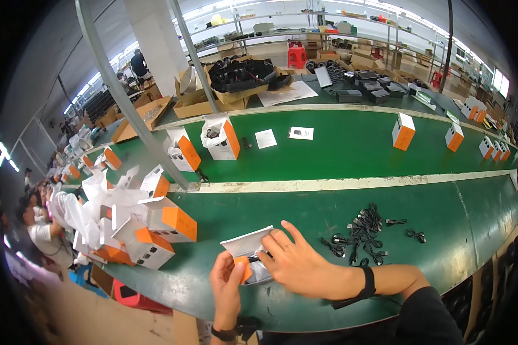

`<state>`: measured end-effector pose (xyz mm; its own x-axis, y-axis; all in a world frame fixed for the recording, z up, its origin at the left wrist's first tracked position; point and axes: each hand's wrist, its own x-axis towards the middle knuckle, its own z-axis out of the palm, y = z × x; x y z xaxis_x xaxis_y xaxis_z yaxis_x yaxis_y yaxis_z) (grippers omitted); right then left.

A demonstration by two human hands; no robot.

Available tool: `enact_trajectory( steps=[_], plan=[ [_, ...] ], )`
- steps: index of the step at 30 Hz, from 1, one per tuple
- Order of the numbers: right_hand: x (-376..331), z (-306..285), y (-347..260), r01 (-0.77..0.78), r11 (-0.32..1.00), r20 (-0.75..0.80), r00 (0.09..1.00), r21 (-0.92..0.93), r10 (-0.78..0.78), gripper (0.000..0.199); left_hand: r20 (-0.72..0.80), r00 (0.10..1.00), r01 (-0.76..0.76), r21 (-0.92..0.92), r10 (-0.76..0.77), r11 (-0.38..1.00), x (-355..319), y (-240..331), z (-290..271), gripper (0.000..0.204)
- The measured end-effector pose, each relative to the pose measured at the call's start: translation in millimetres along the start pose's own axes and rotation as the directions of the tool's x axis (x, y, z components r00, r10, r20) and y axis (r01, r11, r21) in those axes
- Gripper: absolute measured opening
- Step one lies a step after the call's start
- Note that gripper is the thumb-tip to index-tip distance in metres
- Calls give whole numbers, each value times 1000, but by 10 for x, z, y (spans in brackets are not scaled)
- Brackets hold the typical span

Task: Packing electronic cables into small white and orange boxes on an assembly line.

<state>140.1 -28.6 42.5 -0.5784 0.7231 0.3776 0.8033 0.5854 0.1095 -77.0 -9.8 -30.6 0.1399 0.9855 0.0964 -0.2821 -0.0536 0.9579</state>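
A small white-and-orange carton [247, 240] is tilted in front of me above the near bench, its white flap raised. My left hand [227, 282] grips its left side, thumb over the orange face. Dark and greyish contents show at the carton's mouth, too small to name. My right hand [299, 263] reaches across from the right, bent fingers at the open top beside the flap, one finger raised. What its fingertips pinch is hidden. To the right, several coiled black cables [365, 227] lie in a loose pile on the green bench [431, 213].
Open orange-and-white cartons [175, 221] with white wrapping crowd the bench's left. Beyond a pale rail [305, 185], more cartons [227, 141] and white cards [301, 133] stand or lie on a green surface. A metal post [118, 95] rises at left. Other people [46, 230] work far left.
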Motion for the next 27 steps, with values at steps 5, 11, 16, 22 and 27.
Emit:
enact_trajectory(
  steps=[5, 11, 16, 22, 27],
  plan=[
    [-124, 14, 67, 27, 903, -218, 973, 429, 74, 40, 21, 997, 75, 110, -78, 991, 205, 286, 156, 27],
    [-323, 241, 109, 196, 936, -346, 934, 294, -87, 32, 35, 999, 9, 163, -15, 987, 290, 279, 201, 28],
    [-424, 209, 180, 190, 905, -305, 950, 380, -71, 30, 555, 786, -569, 478, 272, 668, 294, 466, -66, 44],
    [-536, 294, 208, 157, 820, -477, 865, 551, 156, 31, 595, 740, -670, 614, 313, 418, 175, 460, -15, 48],
    [-402, 365, 266, 206, 834, -435, 899, 512, 46, 35, 595, 738, -674, 652, 318, 347, 169, 490, 27, 45]
  ],
)
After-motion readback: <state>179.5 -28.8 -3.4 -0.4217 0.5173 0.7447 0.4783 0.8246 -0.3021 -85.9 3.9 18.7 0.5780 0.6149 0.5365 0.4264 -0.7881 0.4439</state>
